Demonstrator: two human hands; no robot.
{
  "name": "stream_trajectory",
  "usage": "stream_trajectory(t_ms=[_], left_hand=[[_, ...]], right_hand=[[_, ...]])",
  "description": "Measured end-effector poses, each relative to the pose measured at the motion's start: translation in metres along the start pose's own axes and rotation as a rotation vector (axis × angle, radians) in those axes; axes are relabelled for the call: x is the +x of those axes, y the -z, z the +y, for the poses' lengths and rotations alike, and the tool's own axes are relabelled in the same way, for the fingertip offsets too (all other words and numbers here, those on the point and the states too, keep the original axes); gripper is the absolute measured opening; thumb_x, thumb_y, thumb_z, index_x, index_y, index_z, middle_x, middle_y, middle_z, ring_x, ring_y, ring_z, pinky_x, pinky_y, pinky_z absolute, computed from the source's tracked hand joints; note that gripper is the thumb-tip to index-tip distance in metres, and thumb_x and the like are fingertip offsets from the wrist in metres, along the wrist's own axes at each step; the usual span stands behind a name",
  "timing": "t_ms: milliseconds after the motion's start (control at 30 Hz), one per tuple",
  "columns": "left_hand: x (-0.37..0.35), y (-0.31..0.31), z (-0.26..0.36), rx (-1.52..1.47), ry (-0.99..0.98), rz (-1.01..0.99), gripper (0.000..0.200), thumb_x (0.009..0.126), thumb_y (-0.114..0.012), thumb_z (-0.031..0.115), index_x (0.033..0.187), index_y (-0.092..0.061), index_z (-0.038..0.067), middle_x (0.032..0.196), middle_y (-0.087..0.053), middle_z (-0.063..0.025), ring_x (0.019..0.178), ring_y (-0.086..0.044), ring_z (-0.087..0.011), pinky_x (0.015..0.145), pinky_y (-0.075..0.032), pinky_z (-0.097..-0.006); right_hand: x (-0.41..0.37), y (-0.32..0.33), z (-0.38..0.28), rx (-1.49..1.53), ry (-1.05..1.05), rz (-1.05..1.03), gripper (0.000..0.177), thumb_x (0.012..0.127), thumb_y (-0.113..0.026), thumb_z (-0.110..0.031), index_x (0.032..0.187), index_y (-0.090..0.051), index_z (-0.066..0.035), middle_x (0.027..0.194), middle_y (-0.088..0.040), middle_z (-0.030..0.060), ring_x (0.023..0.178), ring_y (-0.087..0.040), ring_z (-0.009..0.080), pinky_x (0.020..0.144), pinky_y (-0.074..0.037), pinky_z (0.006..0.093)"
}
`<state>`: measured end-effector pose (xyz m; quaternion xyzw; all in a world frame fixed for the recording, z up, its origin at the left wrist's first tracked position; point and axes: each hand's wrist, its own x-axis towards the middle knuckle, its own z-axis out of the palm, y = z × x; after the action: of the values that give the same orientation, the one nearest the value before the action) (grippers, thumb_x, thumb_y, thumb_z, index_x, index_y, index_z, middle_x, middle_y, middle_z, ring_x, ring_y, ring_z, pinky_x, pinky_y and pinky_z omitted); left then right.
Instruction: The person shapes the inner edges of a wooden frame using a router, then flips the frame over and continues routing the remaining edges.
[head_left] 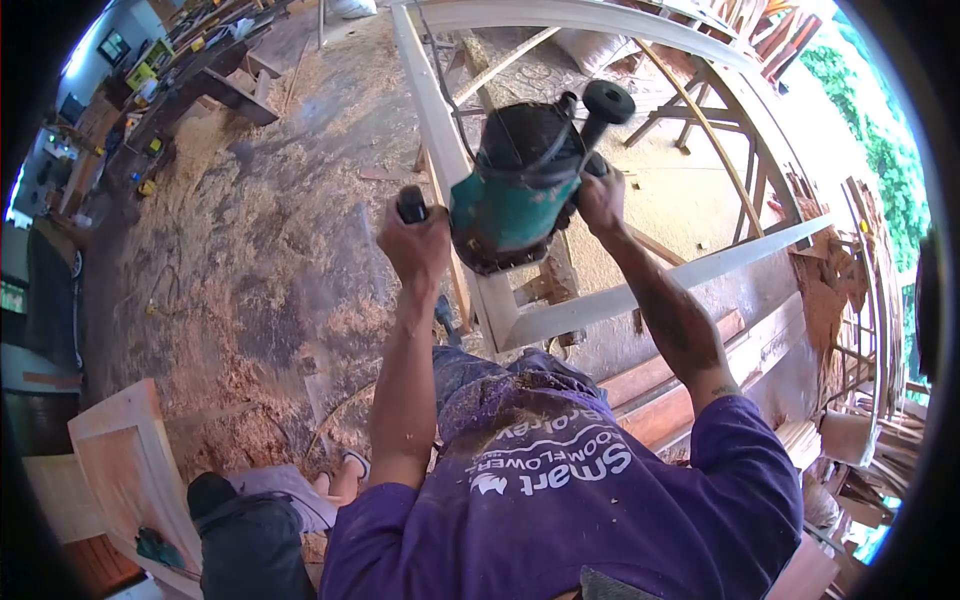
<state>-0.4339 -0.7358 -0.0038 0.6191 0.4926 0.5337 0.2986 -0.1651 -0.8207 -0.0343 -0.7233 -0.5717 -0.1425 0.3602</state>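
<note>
A green and black router (515, 205) rests on a pale wooden frame (580, 315), near the frame's close left corner. My left hand (415, 240) is closed around the router's black left handle. On the other side, my right hand (601, 200) grips the right handle, which is partly hidden by my fingers. The black motor housing points up and away, with a round black knob (608, 101) beside it. A dark cord runs up from the router along the frame's left rail. The router's bit is out of sight beneath the body.
Wood shavings cover the floor (240, 260). Wooden trestles (755, 180) stand under the frame. Planks (680, 370) lie at the right, and stacked timber lines the right edge. Another person's dark-clothed leg (250, 540) and a wooden panel (130, 470) are at lower left.
</note>
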Motion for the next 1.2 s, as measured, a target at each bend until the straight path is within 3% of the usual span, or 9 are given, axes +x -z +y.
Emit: stream_trajectory(t_ms=[167, 267, 533, 767, 800, 900, 933, 1033, 1200], left_hand=[[-0.023, 0.017, 0.004, -0.022, 0.056, -0.038, 0.018, 0.073, -0.065, 0.004, 0.089, -0.061, -0.002, 0.074, -0.059, -0.0035, 0.066, -0.054, -0.0133, 0.062, -0.046, -0.0299], [-0.021, 0.017, -0.004, -0.066, 0.069, -0.04, 0.019, 0.075, -0.066, 0.003, 0.091, -0.061, -0.004, 0.077, -0.06, -0.003, 0.07, -0.054, -0.0125, 0.064, -0.046, -0.0291], [-0.008, 0.013, -0.003, -0.176, 0.029, -0.049, 0.014, 0.078, -0.066, 0.004, 0.089, -0.06, -0.002, 0.08, -0.058, -0.002, 0.073, -0.054, -0.0114, 0.068, -0.046, -0.0269], [0.017, -0.003, -0.006, -0.201, -0.052, -0.009, 0.011, 0.081, -0.064, 0.004, 0.088, -0.058, -0.002, 0.073, -0.058, -0.0011, 0.067, -0.054, -0.0085, 0.061, -0.044, -0.0242], [0.021, -0.004, -0.005, -0.167, -0.035, -0.014, 0.011, 0.081, -0.064, 0.004, 0.087, -0.058, -0.002, 0.072, -0.058, -0.0015, 0.066, -0.053, -0.0088, 0.061, -0.044, -0.0244], [0.03, -0.011, -0.006, -0.249, 0.044, -0.008, 0.017, 0.079, -0.068, 0.005, 0.091, -0.061, -0.005, 0.085, -0.062, -0.0057, 0.074, -0.056, -0.0138, 0.068, -0.047, -0.0283], [0.034, -0.012, -0.008, -0.25, 0.044, -0.015, 0.017, 0.079, -0.068, 0.005, 0.091, -0.061, -0.005, 0.085, -0.062, -0.0057, 0.074, -0.056, -0.0138, 0.068, -0.047, -0.0283], [0.048, -0.015, -0.015, -0.188, 0.016, -0.033, 0.019, 0.08, -0.068, 0.008, 0.09, -0.06, -0.006, 0.085, -0.061, -0.0064, 0.075, -0.057, -0.0144, 0.068, -0.047, -0.0281], [0.067, -0.029, -0.02, -0.313, -0.028, 0.013, 0.014, 0.076, -0.062, 0.004, 0.084, -0.057, -0.006, 0.074, -0.058, -0.0055, 0.065, -0.053, -0.0117, 0.06, -0.046, -0.0264]], right_hand=[[-0.021, 0.014, -0.023, 0.393, -0.26, 0.017, 0.014, 0.079, -0.053, -0.007, 0.083, -0.063, 0.001, 0.081, -0.061, 0.0169, 0.072, -0.06, 0.032, 0.069, -0.049, 0.0403], [-0.014, 0.021, -0.024, 0.023, 0.133, 0.053, 0.017, 0.066, -0.062, -0.008, 0.083, -0.067, -0.004, 0.083, -0.062, 0.0146, 0.076, -0.062, 0.0343, 0.066, -0.05, 0.0439], [0.01, 0.018, -0.03, -0.098, 0.269, 0.098, 0.009, 0.061, -0.064, -0.008, 0.071, -0.063, -0.007, 0.075, -0.062, 0.0102, 0.075, -0.062, 0.0294, 0.061, -0.05, 0.041], [0.031, 0.002, -0.021, -0.014, 0.167, 0.045, 0.005, 0.068, -0.063, -0.007, 0.063, -0.061, -0.005, 0.07, -0.057, 0.0076, 0.065, -0.059, 0.0244, 0.058, -0.049, 0.0368], [0.032, -0.001, -0.031, 0.413, -0.232, 0.041, 0.005, 0.07, -0.062, -0.007, 0.066, -0.063, -0.005, 0.072, -0.058, 0.0077, 0.067, -0.059, 0.0245, 0.06, -0.049, 0.0348], [0.043, -0.011, -0.015, 0.054, 0.133, 0.045, 0.006, 0.07, -0.062, -0.008, 0.071, -0.066, -0.004, 0.074, -0.059, 0.0076, 0.068, -0.059, 0.0232, 0.062, -0.049, 0.0326], [0.043, -0.017, -0.014, 0.255, -0.116, -0.004, 0.01, 0.071, -0.062, -0.009, 0.076, -0.07, -0.006, 0.074, -0.059, 0.0079, 0.07, -0.059, 0.0222, 0.064, -0.048, 0.0315], [0.055, -0.019, -0.017, 0.003, 0.154, 0.074, 0.013, 0.069, -0.063, -0.009, 0.079, -0.071, -0.006, 0.074, -0.06, 0.0084, 0.072, -0.059, 0.0223, 0.064, -0.048, 0.032], [0.069, -0.033, -0.019, 0.377, -0.153, 0.05, 0.009, 0.068, -0.065, -0.008, 0.075, -0.068, -0.005, 0.07, -0.057, 0.0085, 0.07, -0.058, 0.0242, 0.063, -0.047, 0.0346]])
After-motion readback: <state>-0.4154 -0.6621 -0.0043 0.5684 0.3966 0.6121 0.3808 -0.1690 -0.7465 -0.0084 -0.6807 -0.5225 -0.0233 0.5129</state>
